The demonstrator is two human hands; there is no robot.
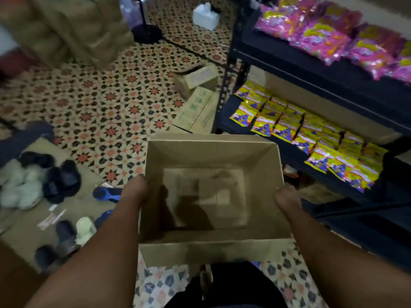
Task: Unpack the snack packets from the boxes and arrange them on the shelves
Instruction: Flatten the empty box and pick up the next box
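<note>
An open brown cardboard box [213, 158] hangs in front of me, held up between both hands; its inside shows only bare cardboard. My left hand [135, 190] grips the left wall and my right hand [287, 197] grips the right wall, fingers hidden on the outside. To the right stands a dark metal shelf unit [289, 65]. Pink and yellow snack packets [329, 36] lie on its upper shelf. Rows of yellow packets [311, 134] cover the lower shelf.
Flattened and open cardboard boxes [198, 96] lie on the patterned tile floor [100, 103] beside the shelf's left post. Stacked cartons [73, 27] stand at the far left. Several shoes and slippers [44, 181] sit on a cardboard sheet at left. A white jug [205, 15] stands at the back.
</note>
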